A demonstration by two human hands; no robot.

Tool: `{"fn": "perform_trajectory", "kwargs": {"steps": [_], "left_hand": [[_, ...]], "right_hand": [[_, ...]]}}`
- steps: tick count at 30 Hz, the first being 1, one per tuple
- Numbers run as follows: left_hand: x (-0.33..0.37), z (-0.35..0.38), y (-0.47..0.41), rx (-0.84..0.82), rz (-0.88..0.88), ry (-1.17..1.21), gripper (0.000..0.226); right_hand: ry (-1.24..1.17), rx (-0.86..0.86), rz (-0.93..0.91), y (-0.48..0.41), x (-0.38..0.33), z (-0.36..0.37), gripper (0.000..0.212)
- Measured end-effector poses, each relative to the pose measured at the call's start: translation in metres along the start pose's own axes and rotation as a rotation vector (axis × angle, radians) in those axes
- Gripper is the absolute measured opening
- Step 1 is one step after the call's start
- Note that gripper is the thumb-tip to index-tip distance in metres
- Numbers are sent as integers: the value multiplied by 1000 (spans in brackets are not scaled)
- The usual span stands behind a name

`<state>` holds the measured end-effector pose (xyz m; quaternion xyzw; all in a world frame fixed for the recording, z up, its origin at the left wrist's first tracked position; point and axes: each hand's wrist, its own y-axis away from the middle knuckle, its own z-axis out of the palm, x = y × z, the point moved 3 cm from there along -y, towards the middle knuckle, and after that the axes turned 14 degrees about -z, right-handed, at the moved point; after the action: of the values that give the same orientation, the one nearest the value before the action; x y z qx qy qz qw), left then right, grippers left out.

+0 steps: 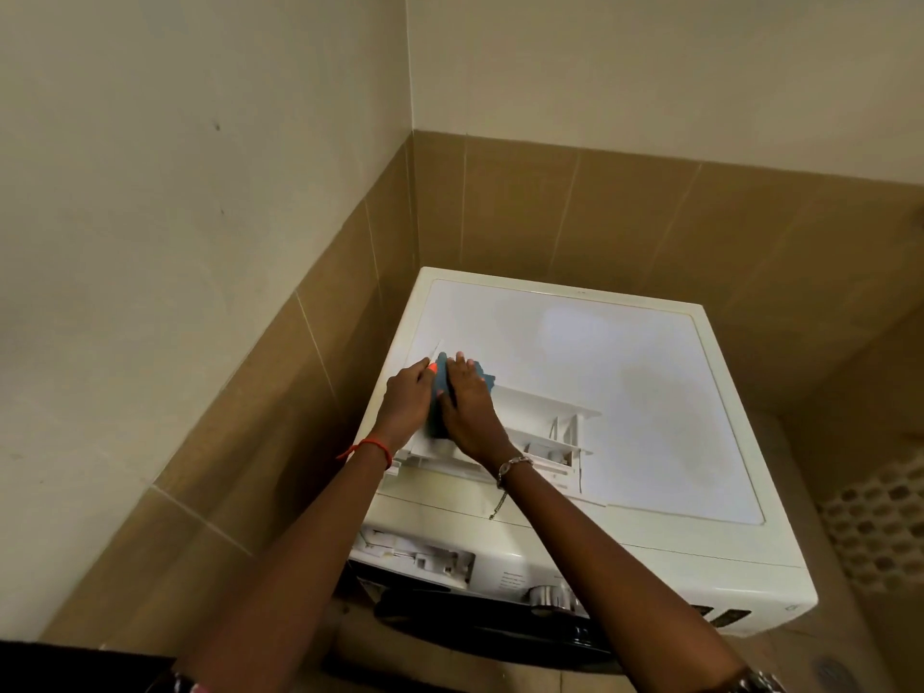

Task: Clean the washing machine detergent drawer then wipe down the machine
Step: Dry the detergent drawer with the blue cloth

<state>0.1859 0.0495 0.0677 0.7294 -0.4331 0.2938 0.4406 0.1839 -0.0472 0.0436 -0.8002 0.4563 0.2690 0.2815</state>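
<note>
A white washing machine (650, 392) stands in a tiled corner. Its white detergent drawer (545, 422) is pulled out and lies on the machine's top, near the front left. My left hand (407, 392) grips the drawer's left end, with a small orange bit showing at its fingertips. My right hand (467, 407) holds a blue cloth (441, 375) against that same end of the drawer, right beside my left hand. The cloth sticks out on both sides of my right hand. The empty drawer slot (420, 557) gapes in the front panel at the left.
Tiled walls close in behind and to the left of the machine. A control dial (542, 595) and the dark door (475, 625) sit on the front, below my arms. To the right is a wall with a honeycomb pattern (880, 522).
</note>
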Motion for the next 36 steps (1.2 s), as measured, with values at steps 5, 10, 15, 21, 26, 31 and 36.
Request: {"fn": "perform_trajectory", "kwargs": {"steps": [5, 10, 15, 21, 26, 31, 36], "left_hand": [[-3, 2, -6, 7, -9, -42, 40], [-3, 2, -8, 12, 15, -59, 39], [-4, 3, -8, 32, 63, -109, 43], [-7, 3, -11, 24, 75, -88, 42], [-5, 3, -7, 9, 60, -70, 42], [-8, 3, -11, -8, 62, -76, 42], [-9, 2, -11, -14, 61, -71, 40]], "right_hand": [[334, -171, 15, -9, 4, 2, 57], [434, -141, -8, -13, 14, -7, 58], [410, -35, 48, -3, 39, -27, 37], [424, -34, 83, 11, 59, -46, 31], [356, -17, 114, 20, 76, -60, 31], [335, -14, 144, 32, 88, -79, 27], [368, -57, 185, 42, 99, -94, 29]]}}
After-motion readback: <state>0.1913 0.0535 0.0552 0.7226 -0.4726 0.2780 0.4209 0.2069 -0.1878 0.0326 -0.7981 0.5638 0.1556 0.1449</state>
